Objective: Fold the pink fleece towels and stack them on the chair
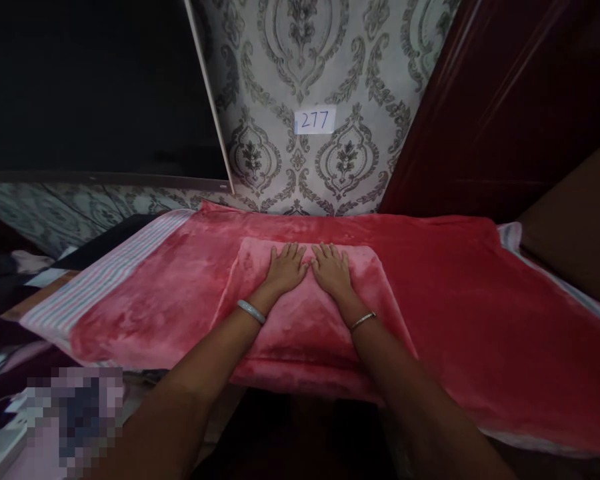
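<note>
A plush pink-red cloth piece (300,320), roughly rectangular and seemingly folded, lies on a larger red plush blanket (460,300). Both palms rest flat near its far edge. My left hand (287,268) has its fingers spread, with a pale bangle on the wrist. Close beside it, my right hand (332,268) also lies with fingers apart; a thin bracelet circles that wrist. Neither hand grips anything. The near edge of the cloth piece hangs toward me, and its underside is hidden.
A striped cloth (115,263) shows beneath the blanket's left end. Behind stand a dark television screen (100,87), a patterned wall (300,167) with a card (315,120) marked 277, and a dark red wooden panel (505,113). At the lower left, part of the view is pixelated.
</note>
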A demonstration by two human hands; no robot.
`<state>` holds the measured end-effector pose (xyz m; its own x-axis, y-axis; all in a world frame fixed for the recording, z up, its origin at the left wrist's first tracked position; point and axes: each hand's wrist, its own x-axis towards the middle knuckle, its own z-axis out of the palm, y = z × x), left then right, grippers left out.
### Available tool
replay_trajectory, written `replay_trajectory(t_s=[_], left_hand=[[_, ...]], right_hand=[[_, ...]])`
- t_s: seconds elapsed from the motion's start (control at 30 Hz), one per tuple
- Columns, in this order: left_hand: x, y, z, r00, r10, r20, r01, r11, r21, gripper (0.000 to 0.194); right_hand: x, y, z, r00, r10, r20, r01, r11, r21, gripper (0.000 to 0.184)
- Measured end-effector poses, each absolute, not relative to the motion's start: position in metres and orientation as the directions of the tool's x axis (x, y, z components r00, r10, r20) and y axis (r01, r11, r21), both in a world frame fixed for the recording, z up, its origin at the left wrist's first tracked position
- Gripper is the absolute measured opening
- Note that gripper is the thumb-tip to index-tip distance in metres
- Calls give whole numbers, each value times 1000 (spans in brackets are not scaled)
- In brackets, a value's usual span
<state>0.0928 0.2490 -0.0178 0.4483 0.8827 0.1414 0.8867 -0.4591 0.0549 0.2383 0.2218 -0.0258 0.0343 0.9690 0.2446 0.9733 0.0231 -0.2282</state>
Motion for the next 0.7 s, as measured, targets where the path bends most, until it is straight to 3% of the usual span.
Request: replay_trajectory(t_s=[0.2, 0.33, 0.47, 0.7], left_hand=[[93, 245, 12, 457, 888, 44, 879, -459, 131, 61], [72, 203, 29, 544, 831, 117, 821, -556, 130, 60], [45, 145, -1, 604, 775, 187, 781, -622, 53, 64], [44, 126, -39, 565, 807, 172, 812, -581, 58, 65]], right_hand=[[240, 216, 3, 49, 993, 106, 973, -23, -232, 52], [242, 176, 8, -20, 988, 154, 974, 54, -220, 54], [240, 122, -17, -153, 972, 177, 971, 181, -156, 56], [234, 108, -33, -133, 973, 190, 975, 162, -150, 58]])
